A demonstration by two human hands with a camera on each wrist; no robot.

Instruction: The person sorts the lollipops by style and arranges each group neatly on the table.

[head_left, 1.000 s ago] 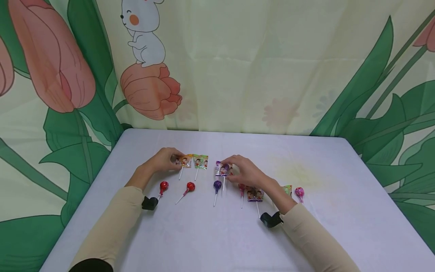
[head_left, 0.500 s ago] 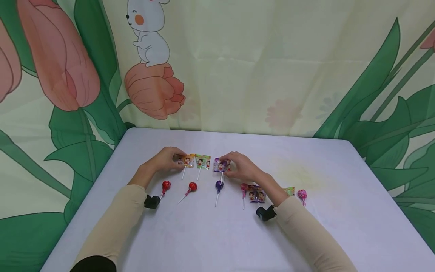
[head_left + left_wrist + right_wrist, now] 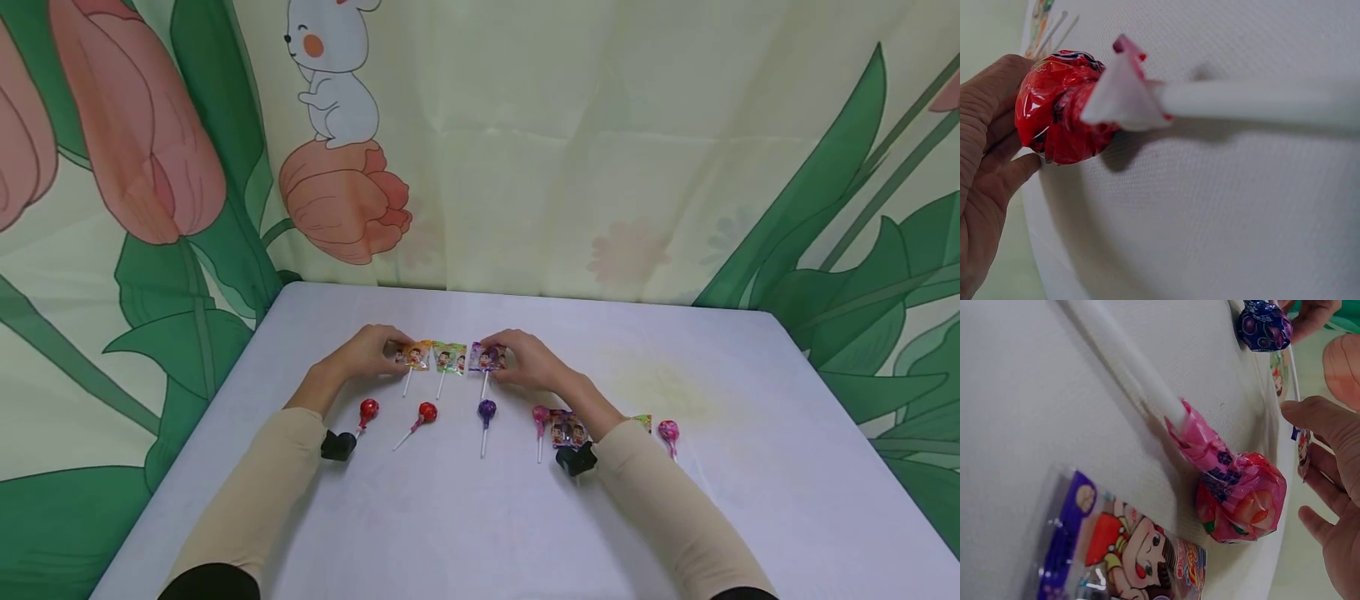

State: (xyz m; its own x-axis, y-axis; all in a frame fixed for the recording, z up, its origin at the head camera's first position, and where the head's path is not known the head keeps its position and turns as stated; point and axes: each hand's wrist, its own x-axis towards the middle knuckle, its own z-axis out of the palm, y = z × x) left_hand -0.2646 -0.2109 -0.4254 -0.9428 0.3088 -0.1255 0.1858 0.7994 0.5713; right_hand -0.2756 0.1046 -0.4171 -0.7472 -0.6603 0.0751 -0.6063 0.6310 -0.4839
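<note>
In the head view, my left hand (image 3: 367,352) pinches the left edge of a flat lollipop in an orange packet (image 3: 416,357). To its right lies a green-packet lollipop (image 3: 450,358). My right hand (image 3: 531,362) holds a purple-packet lollipop (image 3: 486,357) by its right side, close beside the green one, stick toward me. In the right wrist view, the thumb and fingers of my right hand (image 3: 1335,469) meet around that packet (image 3: 1304,450). The left wrist view has my left hand (image 3: 985,144) partly behind a round red lollipop (image 3: 1063,109), which hides the fingertips.
A nearer row holds round lollipops: two red, one left (image 3: 368,410) and one beside it (image 3: 427,412), a purple (image 3: 487,411), a pink (image 3: 541,417) and another pink (image 3: 668,431). A dark purple packet (image 3: 567,429) and a green packet (image 3: 642,422) lie partly under my right arm. White cloth (image 3: 450,525) covers the table.
My right hand has carried the purple-packet lollipop left and slightly farther back, closing most of the gap to the green packet. The left hand stays on the orange packet. The head view shifted slightly.
</note>
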